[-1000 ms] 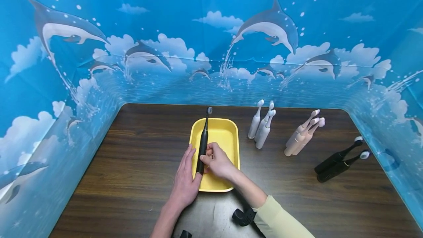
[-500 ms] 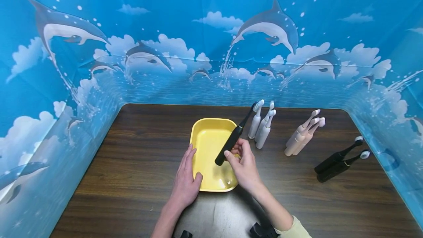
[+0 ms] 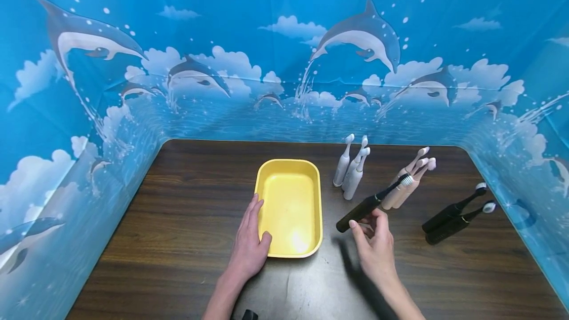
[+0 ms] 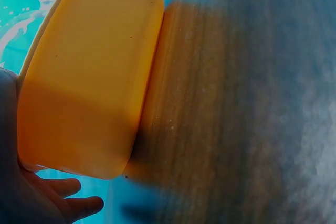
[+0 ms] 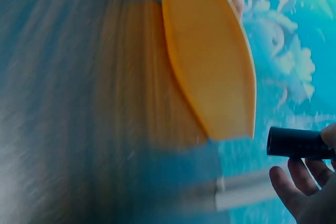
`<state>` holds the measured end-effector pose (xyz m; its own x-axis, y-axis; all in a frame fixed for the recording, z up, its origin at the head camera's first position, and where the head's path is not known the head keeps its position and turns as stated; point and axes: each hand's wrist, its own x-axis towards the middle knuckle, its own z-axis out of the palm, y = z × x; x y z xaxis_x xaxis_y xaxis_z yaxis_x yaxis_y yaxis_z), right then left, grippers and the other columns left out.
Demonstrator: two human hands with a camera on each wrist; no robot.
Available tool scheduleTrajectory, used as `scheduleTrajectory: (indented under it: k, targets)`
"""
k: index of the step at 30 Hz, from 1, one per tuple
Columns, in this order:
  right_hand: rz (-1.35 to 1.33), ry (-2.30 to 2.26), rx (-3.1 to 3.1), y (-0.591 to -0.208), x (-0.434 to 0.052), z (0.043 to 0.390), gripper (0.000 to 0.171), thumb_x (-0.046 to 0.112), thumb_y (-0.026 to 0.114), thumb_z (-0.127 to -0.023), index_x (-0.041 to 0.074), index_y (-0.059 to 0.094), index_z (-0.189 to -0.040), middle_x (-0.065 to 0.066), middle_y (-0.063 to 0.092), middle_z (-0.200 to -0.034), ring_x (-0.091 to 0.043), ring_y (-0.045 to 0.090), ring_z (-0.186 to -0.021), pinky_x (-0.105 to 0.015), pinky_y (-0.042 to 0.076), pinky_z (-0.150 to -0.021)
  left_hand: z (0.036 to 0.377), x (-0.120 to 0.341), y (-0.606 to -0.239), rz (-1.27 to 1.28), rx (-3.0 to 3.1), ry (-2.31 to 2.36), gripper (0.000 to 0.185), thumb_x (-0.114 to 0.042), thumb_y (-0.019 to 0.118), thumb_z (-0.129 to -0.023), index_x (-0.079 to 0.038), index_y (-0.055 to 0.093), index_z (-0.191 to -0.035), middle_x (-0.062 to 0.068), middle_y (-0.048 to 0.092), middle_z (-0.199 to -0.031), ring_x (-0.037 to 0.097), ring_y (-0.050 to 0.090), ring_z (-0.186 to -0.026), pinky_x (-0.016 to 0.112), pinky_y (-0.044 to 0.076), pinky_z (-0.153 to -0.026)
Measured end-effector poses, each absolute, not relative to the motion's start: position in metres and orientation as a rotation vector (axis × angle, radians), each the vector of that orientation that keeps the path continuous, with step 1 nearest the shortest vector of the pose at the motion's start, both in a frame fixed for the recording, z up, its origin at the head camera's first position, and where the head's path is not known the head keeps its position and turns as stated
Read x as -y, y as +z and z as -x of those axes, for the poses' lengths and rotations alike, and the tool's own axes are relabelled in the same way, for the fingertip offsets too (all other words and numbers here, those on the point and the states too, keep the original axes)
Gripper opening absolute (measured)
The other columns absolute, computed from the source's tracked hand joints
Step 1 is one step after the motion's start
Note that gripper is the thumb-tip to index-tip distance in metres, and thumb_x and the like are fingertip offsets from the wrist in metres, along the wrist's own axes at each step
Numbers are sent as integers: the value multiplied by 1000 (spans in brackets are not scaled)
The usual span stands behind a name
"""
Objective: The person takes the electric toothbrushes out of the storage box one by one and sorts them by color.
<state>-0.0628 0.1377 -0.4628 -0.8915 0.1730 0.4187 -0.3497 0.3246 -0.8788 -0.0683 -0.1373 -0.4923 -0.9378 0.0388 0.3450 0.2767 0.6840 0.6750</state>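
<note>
My right hand (image 3: pixel 372 233) holds a black electric toothbrush (image 3: pixel 371 203) by its handle, above the table to the right of the yellow tray (image 3: pixel 288 169); its bristle head points up and right toward the pink toothbrushes (image 3: pixel 409 183). The right wrist view shows the black handle end (image 5: pixel 296 142) against my fingers (image 5: pixel 294 190), with the tray (image 5: pixel 210 77) beyond. My left hand (image 3: pixel 250 243) rests on the tray's left front rim, thumb over the edge. In the left wrist view the tray's outer wall (image 4: pixel 89 82) sits by my palm (image 4: pixel 31 198).
White toothbrushes (image 3: pixel 352 167) lie right of the tray, then the pink ones, then two black toothbrushes (image 3: pixel 453 216) near the right edge. A blue dolphin backdrop (image 3: pixel 284 48) walls the dark wooden table (image 3: pixel 178 221) on three sides.
My right hand lifted the black toothbrush out of the yellow tray and carried it right, tilting its head rightward. The left hand stayed on the tray.
</note>
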Motion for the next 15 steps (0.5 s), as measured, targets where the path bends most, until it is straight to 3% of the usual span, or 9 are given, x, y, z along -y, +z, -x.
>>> scheduleTrajectory:
  k: [11, 15]
  targets:
    - [151, 1224, 2198, -487, -186, 51, 42, -13, 70, -88, -17, 47, -124, -27, 63, -103, 15, 52, -90, -1, 44, -80, 68, 137, -492, 244, 2597, -1114, 72, 2, 59, -78, 5, 42, -148, 18, 34, -163, 35, 37, -147, 55, 37, -112]
    - [254, 1150, 2219, -491, -199, 46, 42, -10, 70, -89, -16, 48, -124, -27, 63, -104, 14, 51, -91, 1, 40, -81, 68, 137, -491, 248, 2597, -1111, 72, 1, 59, -78, 5, 42, -148, 18, 34, -163, 36, 37, -146, 55, 37, -112]
